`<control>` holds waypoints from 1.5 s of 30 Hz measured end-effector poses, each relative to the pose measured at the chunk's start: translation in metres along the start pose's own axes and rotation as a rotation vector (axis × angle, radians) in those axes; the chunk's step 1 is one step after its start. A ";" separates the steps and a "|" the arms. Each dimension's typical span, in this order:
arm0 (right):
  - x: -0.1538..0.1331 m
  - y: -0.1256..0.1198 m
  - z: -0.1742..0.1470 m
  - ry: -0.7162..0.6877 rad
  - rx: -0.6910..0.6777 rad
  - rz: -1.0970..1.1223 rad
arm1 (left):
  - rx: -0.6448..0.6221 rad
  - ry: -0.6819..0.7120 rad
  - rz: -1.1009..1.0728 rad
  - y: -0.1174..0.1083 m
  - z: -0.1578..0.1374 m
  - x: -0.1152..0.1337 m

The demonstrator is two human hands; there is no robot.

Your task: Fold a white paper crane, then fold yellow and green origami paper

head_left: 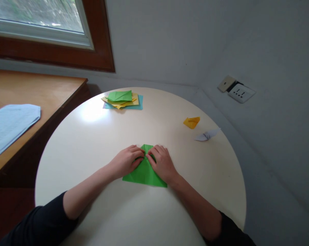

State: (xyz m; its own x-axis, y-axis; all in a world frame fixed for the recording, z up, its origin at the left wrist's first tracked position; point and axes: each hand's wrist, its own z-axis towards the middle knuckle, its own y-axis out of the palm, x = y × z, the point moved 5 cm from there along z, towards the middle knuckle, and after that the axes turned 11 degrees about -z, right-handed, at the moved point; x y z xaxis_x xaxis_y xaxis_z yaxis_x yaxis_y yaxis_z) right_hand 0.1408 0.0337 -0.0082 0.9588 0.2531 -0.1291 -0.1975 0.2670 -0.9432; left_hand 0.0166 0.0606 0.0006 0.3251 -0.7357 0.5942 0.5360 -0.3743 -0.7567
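Observation:
A sheet of green paper (144,173) lies on the white round table in front of me, partly folded, with crease lines and a narrower top end. From the left, my left hand (130,159) pinches the paper near its upper middle, thumb and fingers together. My right hand (161,160) does the same from the right side, its fingertips almost touching those of the left. Both hands rest on the paper and cover parts of its side edges. The exact fold between the fingertips is hidden.
At the table's (87,164) far edge sits a pile of coloured papers (123,100). To the right lie an orange folded paper (192,122) and a white folded paper (207,135). A wooden desk (54,89) with a light blue cloth-like item (14,124) stands at left.

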 end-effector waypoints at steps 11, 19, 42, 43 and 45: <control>0.007 -0.007 -0.004 0.045 0.031 0.099 | -0.084 0.070 0.294 0.008 -0.010 0.014; -0.012 -0.017 -0.020 -0.174 0.010 -0.121 | -0.080 0.066 0.314 0.009 -0.010 0.017; -0.018 -0.016 -0.017 -0.236 -0.008 -0.038 | -0.017 -0.062 0.296 0.007 -0.007 0.019; -0.017 -0.016 -0.017 -0.257 -0.008 -0.008 | -0.031 -0.069 0.299 0.006 -0.007 0.021; -0.013 -0.017 -0.016 -0.278 -0.004 0.040 | -0.057 -0.083 0.308 0.007 -0.009 0.027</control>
State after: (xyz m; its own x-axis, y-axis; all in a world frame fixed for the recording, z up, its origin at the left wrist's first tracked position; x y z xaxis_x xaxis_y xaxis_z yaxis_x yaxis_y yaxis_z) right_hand 0.1348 0.0106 0.0049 0.8573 0.5089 -0.0780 -0.2330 0.2484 -0.9402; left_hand 0.0223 0.0331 0.0083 0.5286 -0.7718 0.3534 0.3591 -0.1740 -0.9169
